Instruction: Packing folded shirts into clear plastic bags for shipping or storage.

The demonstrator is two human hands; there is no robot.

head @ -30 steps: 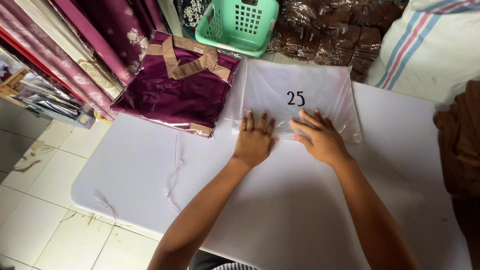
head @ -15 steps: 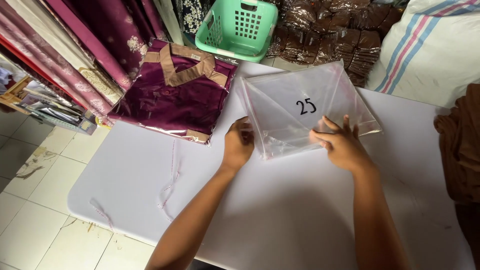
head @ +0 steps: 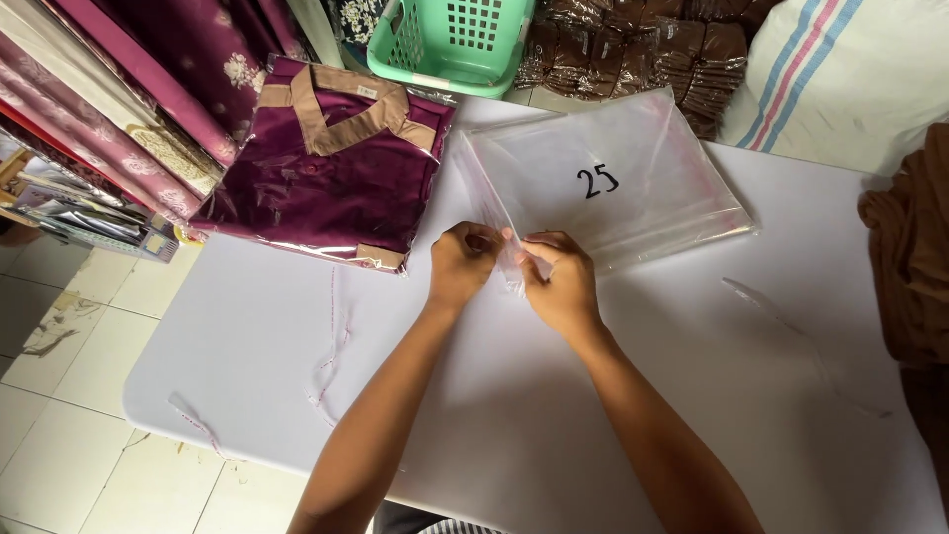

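Both hands meet at the near left corner of a stack of clear plastic bags (head: 633, 183) that lies on the white table (head: 554, 425), toward its far side. The left hand (head: 461, 265) is curled, its fingertips pinched on the edge of the top bag right at that corner. The right hand (head: 561, 282) is also curled, thumb and forefinger closed on the same bit of plastic, so the 2 hands touch or nearly touch each other over the corner; I cannot tell whether they grip 1 layer or more. The bag stack carries a handwritten black mark on top and sits slightly turned, its far edge close to the table's back edge. Just left of the stack, touching or almost touching it, lies a folded maroon shirt (head: 326, 178) with a tan collar, sealed in its own clear wrap. Behind them a green plastic basket (head: 455, 40) stands off the table, with brown packed goods (head: 633, 49) to its right and a white sack with blue and red stripes (head: 840, 69) farther right. Thin peeled strips (head: 331, 346) lie on the table left of the left forearm, and another (head: 781, 316) lies to the right. Patterned fabric rolls (head: 119, 99) lean at the left.
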